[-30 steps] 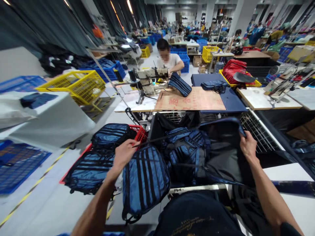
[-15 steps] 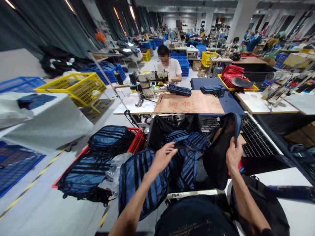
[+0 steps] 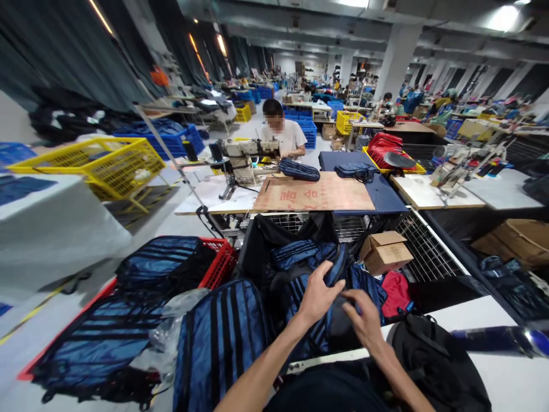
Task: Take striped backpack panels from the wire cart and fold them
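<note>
My left hand (image 3: 319, 294) is above the bin with its fingers and thumb apart, beside the curved edge of a blue and black bag piece (image 3: 339, 266). Whether the fingertips touch that edge I cannot tell. Close by on the right, my right hand (image 3: 366, 317) has bent fingers, with a gap between thumb and forefinger and nothing visible in it. Beneath both hands lie blue striped bag pieces (image 3: 295, 294) with dark grey parts. A larger blue backpack (image 3: 227, 337) with black straps leans at the left, partly behind my left forearm.
A red crate (image 3: 218, 260) at left carries blue backpacks (image 3: 158, 260) and clear plastic (image 3: 165, 332). Right of the bin are a cardboard box (image 3: 386, 252), red fabric (image 3: 397, 294) and a round black bag (image 3: 437, 360). Ahead, a person (image 3: 285, 134) sits at a sewing machine (image 3: 249, 157).
My right hand has let go of the raised black, blue-edged bag piece and moved left and down. That piece no longer stands upright; the box shows. My left hand has shifted right.
</note>
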`<state>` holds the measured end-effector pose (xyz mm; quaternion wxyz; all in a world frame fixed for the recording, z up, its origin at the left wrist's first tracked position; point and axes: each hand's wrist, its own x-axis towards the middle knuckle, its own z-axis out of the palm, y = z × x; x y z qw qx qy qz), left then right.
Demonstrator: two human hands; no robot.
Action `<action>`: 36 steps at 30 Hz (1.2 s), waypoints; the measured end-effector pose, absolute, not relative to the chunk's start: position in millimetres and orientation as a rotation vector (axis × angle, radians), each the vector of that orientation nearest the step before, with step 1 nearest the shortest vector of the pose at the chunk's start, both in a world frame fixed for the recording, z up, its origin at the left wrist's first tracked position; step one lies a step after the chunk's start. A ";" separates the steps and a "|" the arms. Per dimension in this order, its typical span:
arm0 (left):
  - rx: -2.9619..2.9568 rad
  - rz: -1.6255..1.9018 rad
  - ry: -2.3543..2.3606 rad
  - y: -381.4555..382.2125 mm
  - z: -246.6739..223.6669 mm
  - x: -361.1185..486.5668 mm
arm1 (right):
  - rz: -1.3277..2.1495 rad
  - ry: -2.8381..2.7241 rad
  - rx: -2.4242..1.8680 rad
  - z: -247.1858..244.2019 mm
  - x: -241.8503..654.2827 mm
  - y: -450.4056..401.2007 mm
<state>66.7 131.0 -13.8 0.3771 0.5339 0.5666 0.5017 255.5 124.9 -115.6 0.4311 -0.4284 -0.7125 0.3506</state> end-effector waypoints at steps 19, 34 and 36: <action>1.288 0.937 1.288 49.6 5.5 -32.5 | 1.750 -1.875 -1.019 -5.1 308.2 155.6; 3.366 1.103 1.803 92.2 -15.0 -88.0 | 1.179 -2.185 -1.007 0.4 295.4 163.7; 3.391 0.959 1.817 88.3 -17.4 -79.9 | 0.731 -2.297 -1.027 -20.3 295.9 172.3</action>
